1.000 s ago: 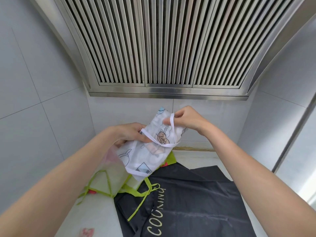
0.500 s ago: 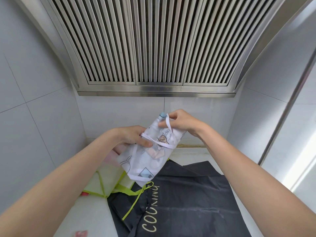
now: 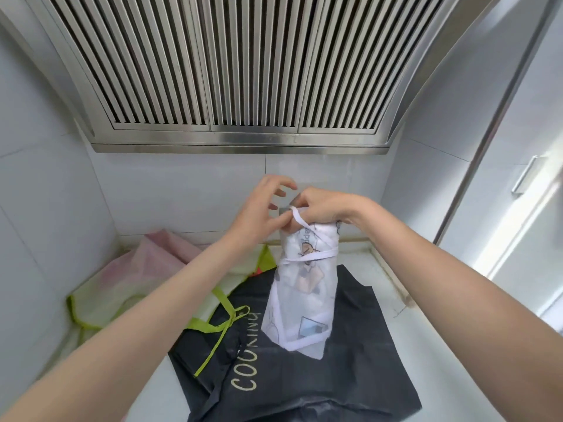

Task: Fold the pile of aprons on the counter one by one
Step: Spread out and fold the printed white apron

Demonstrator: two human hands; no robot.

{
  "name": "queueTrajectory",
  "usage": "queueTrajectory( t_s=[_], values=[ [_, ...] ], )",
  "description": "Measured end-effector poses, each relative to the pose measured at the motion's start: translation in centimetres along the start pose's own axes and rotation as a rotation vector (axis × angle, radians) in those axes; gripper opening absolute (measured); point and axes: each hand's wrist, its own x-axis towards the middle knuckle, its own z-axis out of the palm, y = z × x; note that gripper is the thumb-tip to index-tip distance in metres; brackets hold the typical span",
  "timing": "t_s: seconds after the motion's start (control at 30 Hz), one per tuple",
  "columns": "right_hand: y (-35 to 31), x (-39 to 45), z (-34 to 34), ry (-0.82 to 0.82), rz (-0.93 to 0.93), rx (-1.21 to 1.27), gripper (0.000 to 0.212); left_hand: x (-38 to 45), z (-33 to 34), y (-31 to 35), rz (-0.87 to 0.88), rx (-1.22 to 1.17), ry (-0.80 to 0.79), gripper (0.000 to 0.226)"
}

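Observation:
A folded white apron (image 3: 301,296) with cartoon prints hangs upright above the counter, its white strap (image 3: 307,257) wound round it. My right hand (image 3: 323,208) grips the apron's top end. My left hand (image 3: 262,208) pinches the strap's loose end just beside it, the other fingers spread. Below lies a black apron (image 3: 304,376) lettered "COOKING", spread flat. Left of it are an apron with lime-green trim (image 3: 100,303) and a pink one (image 3: 161,254).
A steel range hood (image 3: 237,86) with slats hangs close above the hands. Tiled walls close in the counter (image 3: 393,312) on the left and back. A steel cabinet with a handle (image 3: 524,175) stands at the right.
The white apron has swung from slanting at the left to hanging upright further right. My left hand has left the bundle's side and come up to the strap end by my right hand.

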Motion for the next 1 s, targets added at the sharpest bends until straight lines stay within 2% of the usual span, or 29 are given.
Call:
queueTrajectory(
  t_s=[0.03, 0.1, 0.17, 0.27, 0.37, 0.47, 0.53, 0.57, 0.63, 0.67, 0.73, 0.77, 0.83, 0.9, 0.97, 1.0],
  values=[
    [0.7, -0.3, 0.0, -0.024, 0.006, 0.009, 0.013, 0.3, 0.6, 0.2, 0.158, 0.102, -0.08, 0.018],
    [2.1, -1.0, -0.1, -0.053, 0.007, 0.073, 0.009, 0.6, 1.5, 0.5, 0.289, 0.192, -0.175, 0.019],
    [3.9, -2.0, -0.4, -0.092, 0.021, 0.162, 0.007, 1.0, 2.3, 1.2, 0.289, 0.171, -0.245, 0.027],
    [6.4, -3.3, -0.6, -0.179, 0.048, 0.355, 0.01, 1.6, 3.4, 2.6, 0.184, 0.165, -0.363, 0.023],
    [9.0, -4.6, -1.0, -0.192, 0.023, 0.415, 0.008, 2.5, 4.8, 3.2, 0.12, 0.186, -0.446, 0.02],
    [13.4, -6.6, -3.3, 0.006, 0.014, 0.678, 0.008, 2.4, 5.8, 1.5, 0.003, 0.246, -0.421, 0.026],
    [16.8, -7.9, -5.4, 0.202, -0.005, 0.866, 0.005, 1.8, 7.5, 1.0, -0.168, 0.156, -0.474, 0.021],
    [18.4, -8.5, -6.4, 0.261, -0.032, 0.877, 0.006, 2.0, 9.0, 1.3, -0.263, 0.059, -0.501, 0.018],
    [20.5, -9.5, -7.9, 0.264, -0.069, 0.792, 0.009, 3.2, 12.1, 2.7, -0.484, -0.173, -0.502, 0.015],
    [21.6, -10.0, -8.8, 0.228, -0.085, 0.722, 0.01, 4.3, 13.7, 3.8, -0.618, -0.28, -0.527, 0.02],
    [23.6, -11.1, -10.6, 0.207, -0.108, 0.673, 0.011, 6.7, 15.9, 5.8, -0.809, -0.33, -0.71, 0.053],
    [24.7, -11.6, -11.6, 0.234, -0.119, 0.693, 0.012, 7.7, 17.0, 6.6, -0.803, -0.256, -0.837, 0.061],
    [26.7, -12.3, -13.2, 0.298, -0.137, 0.773, 0.013, 9.3, 19.3, 8.2, -0.71, -0.137, -0.942, 0.048],
    [28.2, -12.8, -14.4, 0.429, -0.126, 0.767, 0.015, 10.7, 21.7, 9.4, -0.641, -0.085, -0.851, 0.034],
    [29.1, -13.2, -15.2, 0.643, -0.049, 0.619, 0.01, 11.9, 23.8, 9.8, -0.604, -0.088, -0.713, 0.038],
    [29.5, -13.6, -15.5, 0.708, 0.006, 0.522, 0.021, 12.3, 24.6, 10.1, -0.605, -0.115, -0.674, 0.038]
  ],
)
